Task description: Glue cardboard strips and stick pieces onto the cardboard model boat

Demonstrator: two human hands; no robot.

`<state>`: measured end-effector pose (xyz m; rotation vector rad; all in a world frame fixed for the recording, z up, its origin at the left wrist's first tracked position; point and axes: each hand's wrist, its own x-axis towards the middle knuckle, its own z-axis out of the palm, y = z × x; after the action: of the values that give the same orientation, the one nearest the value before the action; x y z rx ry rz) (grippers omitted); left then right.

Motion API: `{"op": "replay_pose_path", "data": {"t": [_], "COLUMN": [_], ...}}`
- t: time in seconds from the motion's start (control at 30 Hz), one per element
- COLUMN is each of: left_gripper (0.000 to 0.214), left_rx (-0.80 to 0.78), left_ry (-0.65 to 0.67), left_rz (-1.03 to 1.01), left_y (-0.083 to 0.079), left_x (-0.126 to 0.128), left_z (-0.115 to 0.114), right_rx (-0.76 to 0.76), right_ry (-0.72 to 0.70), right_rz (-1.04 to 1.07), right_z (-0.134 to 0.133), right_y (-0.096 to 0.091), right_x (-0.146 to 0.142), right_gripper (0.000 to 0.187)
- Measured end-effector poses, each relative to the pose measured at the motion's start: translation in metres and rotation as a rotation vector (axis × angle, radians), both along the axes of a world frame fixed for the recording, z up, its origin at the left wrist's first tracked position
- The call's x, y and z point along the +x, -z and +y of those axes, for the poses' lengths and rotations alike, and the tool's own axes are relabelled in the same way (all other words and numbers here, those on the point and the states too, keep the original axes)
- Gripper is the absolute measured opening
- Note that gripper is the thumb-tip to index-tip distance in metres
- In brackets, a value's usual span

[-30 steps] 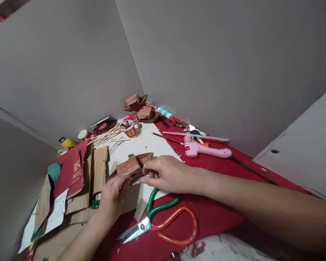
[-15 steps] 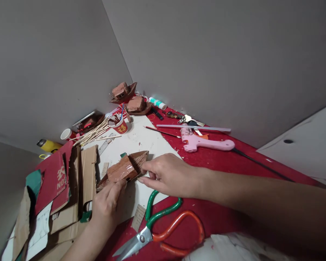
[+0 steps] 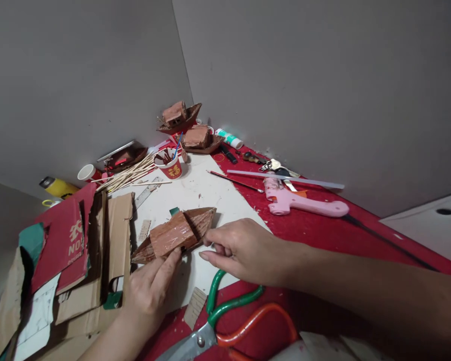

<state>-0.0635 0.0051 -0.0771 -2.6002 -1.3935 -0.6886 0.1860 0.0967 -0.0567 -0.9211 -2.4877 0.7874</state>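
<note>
A brown cardboard model boat (image 3: 172, 234) with a shiny roof sits upright on a white board (image 3: 186, 188). My left hand (image 3: 152, 286) is at its near side, fingers pressed together against the hull and cabin; the thumb is hidden. Beside the pointed right end of the boat is my right hand (image 3: 240, 250), its thumb and index finger apart and the other fingers curled. Its index fingertip is at the hull edge; whether it touches I cannot tell. Scissors (image 3: 214, 321) with green and orange handles lie just below my right hand.
Cut cardboard (image 3: 80, 291) is piled at left. A pink glue gun (image 3: 304, 204), a glue stick (image 3: 285, 179) and a pencil (image 3: 235, 181) lie on the red surface (image 3: 315, 233). Behind are wooden sticks (image 3: 131, 173), a paper cup (image 3: 172, 168) and more model boats (image 3: 197, 136) near grey walls.
The view has shifted, so most of the table lies slightly differently in frame. The boat is still on the board, with both hands staying close to it.
</note>
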Motion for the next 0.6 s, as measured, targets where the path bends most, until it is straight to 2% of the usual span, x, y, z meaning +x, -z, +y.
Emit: {"op": "replay_pose_path", "data": {"t": [0.17, 0.37, 0.6], "left_gripper": [0.067, 0.069, 0.055], "left_rx": [-0.051, -0.014, 0.021], "left_ry": [-0.018, -0.017, -0.019], "left_rz": [-0.028, -0.006, -0.025], "left_y": [0.0008, 0.0017, -0.0017], "left_x": [0.0, 0.0023, 0.0081], "left_z": [-0.0021, -0.0008, 0.0022], "right_rx": [-0.005, -0.008, 0.009], "right_ry": [-0.024, -0.031, -0.028], "right_rz": [-0.001, 0.01, -0.038], "right_z": [-0.0002, -0.0005, 0.0007], "right_y": [0.0047, 0.0087, 0.0072], "right_x": [-0.0014, -0.0016, -0.0016], "right_gripper": [0.024, 0.023, 0.025]}}
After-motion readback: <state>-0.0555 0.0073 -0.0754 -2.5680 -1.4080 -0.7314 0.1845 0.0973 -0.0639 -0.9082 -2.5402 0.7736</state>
